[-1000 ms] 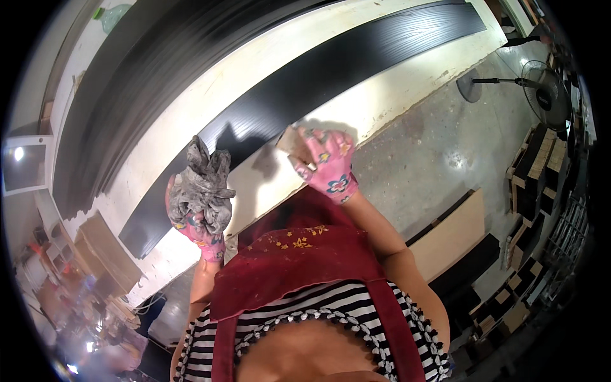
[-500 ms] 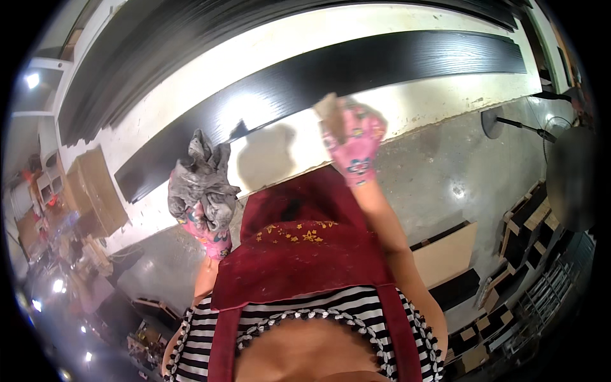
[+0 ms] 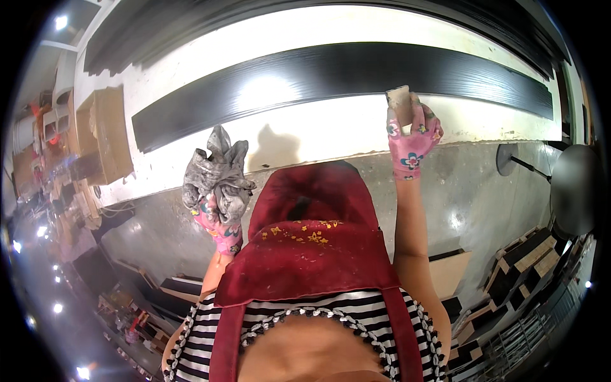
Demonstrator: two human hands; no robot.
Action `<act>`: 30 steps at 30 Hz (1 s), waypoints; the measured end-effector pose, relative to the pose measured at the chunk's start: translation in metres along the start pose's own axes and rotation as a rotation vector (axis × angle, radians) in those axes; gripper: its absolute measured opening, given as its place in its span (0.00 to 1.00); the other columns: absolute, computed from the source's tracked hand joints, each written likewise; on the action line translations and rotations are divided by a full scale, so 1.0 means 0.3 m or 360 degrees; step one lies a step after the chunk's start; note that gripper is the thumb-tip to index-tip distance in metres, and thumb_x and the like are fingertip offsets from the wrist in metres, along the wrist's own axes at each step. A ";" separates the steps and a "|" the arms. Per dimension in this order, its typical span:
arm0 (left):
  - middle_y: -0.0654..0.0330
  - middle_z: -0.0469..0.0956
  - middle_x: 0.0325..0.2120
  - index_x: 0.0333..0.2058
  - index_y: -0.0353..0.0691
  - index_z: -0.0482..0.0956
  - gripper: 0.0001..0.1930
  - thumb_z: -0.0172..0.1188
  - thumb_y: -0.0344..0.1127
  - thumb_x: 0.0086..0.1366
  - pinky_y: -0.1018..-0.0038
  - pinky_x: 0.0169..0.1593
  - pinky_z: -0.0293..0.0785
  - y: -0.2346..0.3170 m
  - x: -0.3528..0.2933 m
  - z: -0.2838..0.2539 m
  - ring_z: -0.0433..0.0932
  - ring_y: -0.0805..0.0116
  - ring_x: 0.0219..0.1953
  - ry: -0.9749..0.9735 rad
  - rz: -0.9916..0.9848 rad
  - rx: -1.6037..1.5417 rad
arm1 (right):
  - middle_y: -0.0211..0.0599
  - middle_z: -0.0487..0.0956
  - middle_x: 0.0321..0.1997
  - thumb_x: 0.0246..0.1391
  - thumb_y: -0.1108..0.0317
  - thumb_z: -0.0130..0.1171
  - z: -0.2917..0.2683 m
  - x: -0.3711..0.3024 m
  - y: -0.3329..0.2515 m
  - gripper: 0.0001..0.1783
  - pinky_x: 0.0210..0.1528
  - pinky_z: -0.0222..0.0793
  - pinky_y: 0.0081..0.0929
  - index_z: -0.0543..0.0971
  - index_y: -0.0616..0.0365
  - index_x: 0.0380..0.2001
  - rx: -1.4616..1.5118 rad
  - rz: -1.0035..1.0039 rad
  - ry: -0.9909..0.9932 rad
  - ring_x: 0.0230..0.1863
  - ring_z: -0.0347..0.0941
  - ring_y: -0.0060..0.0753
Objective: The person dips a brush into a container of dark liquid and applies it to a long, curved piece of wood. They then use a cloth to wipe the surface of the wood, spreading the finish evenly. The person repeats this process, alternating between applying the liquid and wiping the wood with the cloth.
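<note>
A long black wood-grain board (image 3: 344,70) lies across the white tabletop (image 3: 331,118). My right hand (image 3: 417,140), in a pink flowered glove, is closed around a small tan rectangular pad (image 3: 399,103). The pad's tip overlaps the board's near edge, right of the middle; whether it touches I cannot tell. My left hand (image 3: 219,229), gloved alike, grips a crumpled grey stained rag (image 3: 219,175) in front of the board's left part. The rag hides most of that hand's fingers.
More black boards (image 3: 254,28) lie along the table's far side. A cardboard box (image 3: 105,137) stands at its left end. A round grey object on a stand (image 3: 573,191) is at the right. Black and tan wooden pieces (image 3: 525,261) sit on the floor at the lower right.
My right hand has moved right along the board's near edge with the pad. My left hand still holds the rag, little changed. The whole view has turned slightly.
</note>
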State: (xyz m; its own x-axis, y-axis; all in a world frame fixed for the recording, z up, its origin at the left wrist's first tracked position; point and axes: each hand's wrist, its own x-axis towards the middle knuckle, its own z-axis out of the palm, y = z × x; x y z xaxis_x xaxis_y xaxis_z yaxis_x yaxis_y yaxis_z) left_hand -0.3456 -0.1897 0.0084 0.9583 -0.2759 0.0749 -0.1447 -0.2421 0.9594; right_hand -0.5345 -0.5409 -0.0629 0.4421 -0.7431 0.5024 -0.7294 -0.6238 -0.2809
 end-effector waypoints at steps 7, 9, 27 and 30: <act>0.55 0.77 0.45 0.50 0.36 0.77 0.20 0.66 0.31 0.58 0.65 0.54 0.69 -0.148 0.053 -0.211 0.74 0.60 0.49 -0.0157 0.0647 0.0641 | 0.29 0.75 0.48 0.43 0.51 0.70 0.065 -0.057 -0.274 0.33 0.59 0.56 0.43 0.77 0.42 0.56 0.0196 -0.0106 -0.0159 0.50 0.70 0.36; 0.55 0.76 0.46 0.51 0.36 0.77 0.20 0.64 0.32 0.60 0.64 0.55 0.69 -0.200 0.053 -0.264 0.74 0.60 0.49 -0.0065 0.0529 0.0619 | 0.30 0.75 0.47 0.43 0.52 0.71 0.092 -0.072 -0.344 0.33 0.59 0.57 0.43 0.77 0.42 0.56 0.0243 -0.0146 -0.0121 0.49 0.70 0.36; 0.58 0.80 0.42 0.42 0.31 0.80 0.12 0.59 0.32 0.65 0.70 0.49 0.74 -0.325 0.067 -0.389 0.77 0.69 0.43 0.0425 -0.0363 -0.0713 | 0.28 0.74 0.44 0.38 0.50 0.68 0.252 -0.161 -0.915 0.33 0.52 0.57 0.42 0.78 0.49 0.51 0.0414 -0.0642 -0.0375 0.46 0.70 0.35; 0.58 0.80 0.41 0.41 0.31 0.80 0.11 0.58 0.32 0.65 0.70 0.48 0.74 -0.336 0.061 -0.373 0.77 0.69 0.42 0.0480 -0.0354 -0.0581 | 0.29 0.75 0.44 0.39 0.49 0.69 0.280 -0.156 -1.000 0.33 0.53 0.58 0.42 0.79 0.46 0.52 0.0399 -0.0720 -0.0520 0.48 0.70 0.37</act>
State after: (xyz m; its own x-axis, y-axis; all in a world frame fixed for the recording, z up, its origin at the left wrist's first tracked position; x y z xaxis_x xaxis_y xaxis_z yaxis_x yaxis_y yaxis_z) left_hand -0.2859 -0.0663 -0.0565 0.9922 0.0386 -0.1183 0.1145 0.0904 0.9893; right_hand -0.2926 -0.3394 -0.0710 0.8456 -0.4023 0.3509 -0.3043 -0.9033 -0.3024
